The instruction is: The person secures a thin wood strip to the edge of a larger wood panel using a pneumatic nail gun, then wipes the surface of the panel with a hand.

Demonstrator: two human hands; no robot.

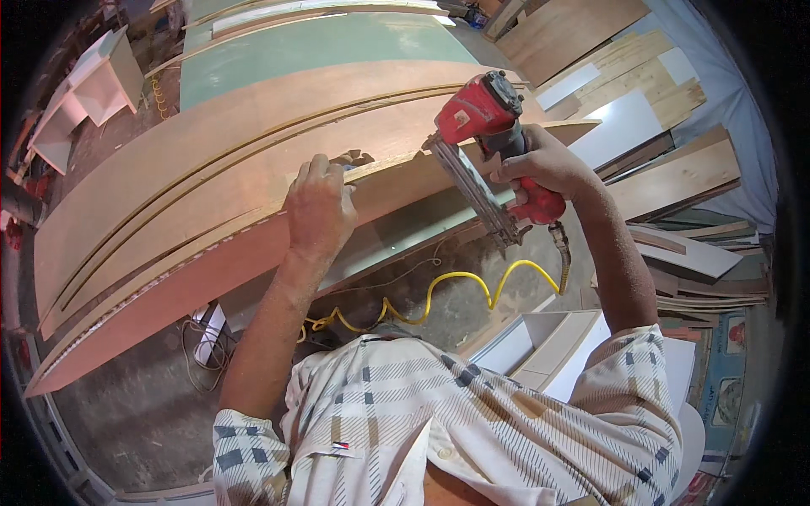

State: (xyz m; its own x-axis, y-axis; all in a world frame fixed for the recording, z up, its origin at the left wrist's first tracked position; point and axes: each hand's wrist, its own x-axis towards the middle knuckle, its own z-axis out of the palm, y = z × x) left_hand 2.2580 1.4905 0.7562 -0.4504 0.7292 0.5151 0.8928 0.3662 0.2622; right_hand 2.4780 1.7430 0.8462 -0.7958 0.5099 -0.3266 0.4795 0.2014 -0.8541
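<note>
My right hand (553,160) is wrapped round the handle of a red pneumatic nail gun (481,110). Its silver magazine slants down toward me, and its nose is close to the edge of a long wooden panel (396,177) standing on edge; whether they touch I cannot tell. A yellow coiled air hose (460,276) runs from a metal fitting below the handle. With my left hand (319,207) I grip the top edge of the same panel, fingers curled over it. A whitish line runs along the panel's edge at the left. Thin wooden strips (253,139) lie on the large board behind it.
A green-topped sheet (329,59) extends at the back. White box-like furniture (89,93) stands far left. Wood offcuts (675,169) lean and pile along the right. White drawer-like boxes (540,346) sit near my right elbow. A cable (207,354) lies on the floor at lower left.
</note>
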